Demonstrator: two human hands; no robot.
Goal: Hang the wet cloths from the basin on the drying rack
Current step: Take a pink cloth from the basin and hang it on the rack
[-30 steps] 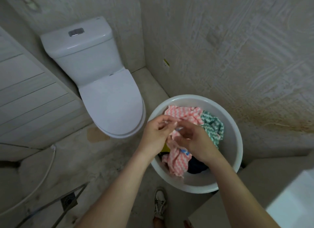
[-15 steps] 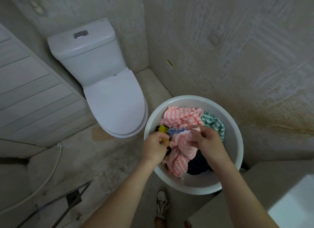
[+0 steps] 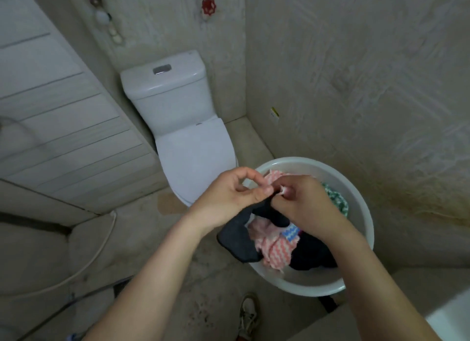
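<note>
The dark cloth (image 3: 239, 239) now hangs lifted over the basin (image 3: 362, 213) rim; we pinch its top edge with our left hand (image 3: 229, 194) and right hand (image 3: 302, 204).

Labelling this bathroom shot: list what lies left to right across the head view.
Hose → toilet → left hand → right hand → green striped cloth → right wall of the basin. The dark cloth, gripped by both hands, overlaps them and is left out.
</note>
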